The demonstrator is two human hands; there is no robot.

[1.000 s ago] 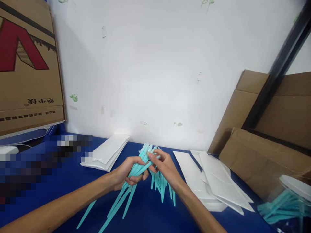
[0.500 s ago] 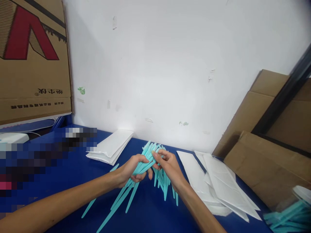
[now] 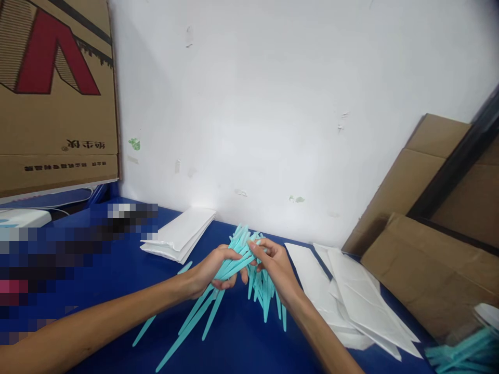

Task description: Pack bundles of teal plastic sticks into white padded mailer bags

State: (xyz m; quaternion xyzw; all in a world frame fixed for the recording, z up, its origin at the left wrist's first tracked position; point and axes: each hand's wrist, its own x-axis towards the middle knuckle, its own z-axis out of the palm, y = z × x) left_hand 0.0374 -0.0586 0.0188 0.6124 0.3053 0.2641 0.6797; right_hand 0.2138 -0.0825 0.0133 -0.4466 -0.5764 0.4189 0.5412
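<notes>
My left hand point(image 3: 212, 269) is closed round a bundle of long turquoise plastic sticks point(image 3: 198, 311) that slants down to the left over the blue table point(image 3: 234, 343). My right hand point(image 3: 275, 267) is closed on a second bunch of the same turquoise sticks point(image 3: 265, 293), whose pointed ends hang down toward the table. The two hands meet at the sticks' upper ends, fingertips close together.
A stack of white paper sleeves point(image 3: 181, 234) lies behind my left hand by the white wall. More white sleeves point(image 3: 351, 296) are spread at the right. Cardboard sheets point(image 3: 429, 259) lean at the right, a printed carton point(image 3: 54, 93) stands at the left. More turquoise sticks point(image 3: 463, 353) show bottom right.
The view has shifted slightly to the right and up. Both hands stay closed on their sticks, with only small finger movement at the upper ends.
</notes>
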